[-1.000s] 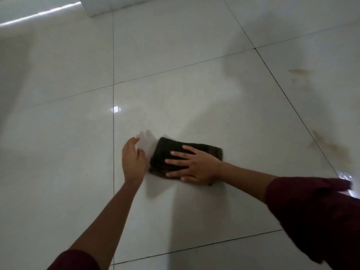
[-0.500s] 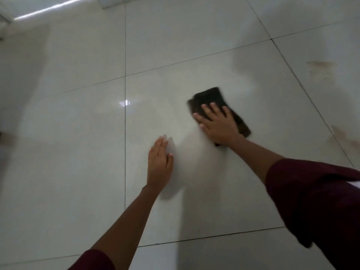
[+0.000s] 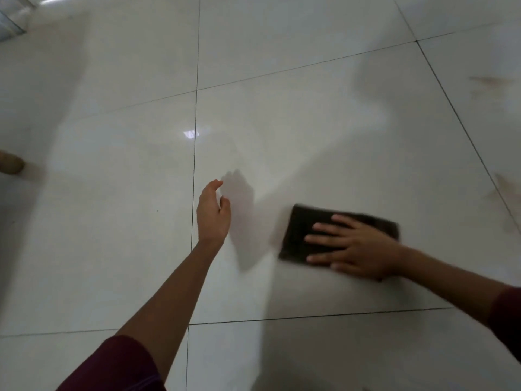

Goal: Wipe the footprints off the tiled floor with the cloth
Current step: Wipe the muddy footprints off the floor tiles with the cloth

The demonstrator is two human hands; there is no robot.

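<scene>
A dark folded cloth [image 3: 300, 230] lies flat on the glossy white tiled floor [image 3: 324, 131]. My right hand [image 3: 358, 249] presses down on it with the fingers spread, pointing left; the cloth is blurred from motion. My left hand [image 3: 212, 214] rests on the same tile to the left of the cloth, fingers apart, holding nothing. Brownish footprint smudges [image 3: 489, 80] mark the tile at the far right, and another smudge [image 3: 504, 190] sits lower down near the right grout line.
Dark grout lines cross the floor. A brown object [image 3: 10, 162], only partly in view, sits at the left edge. A grey fixture [image 3: 11, 22] shows in the top left corner.
My right hand has dragged the cloth from the far side of the tile back towards me and to the right. My left hand stays planted on the tile.
</scene>
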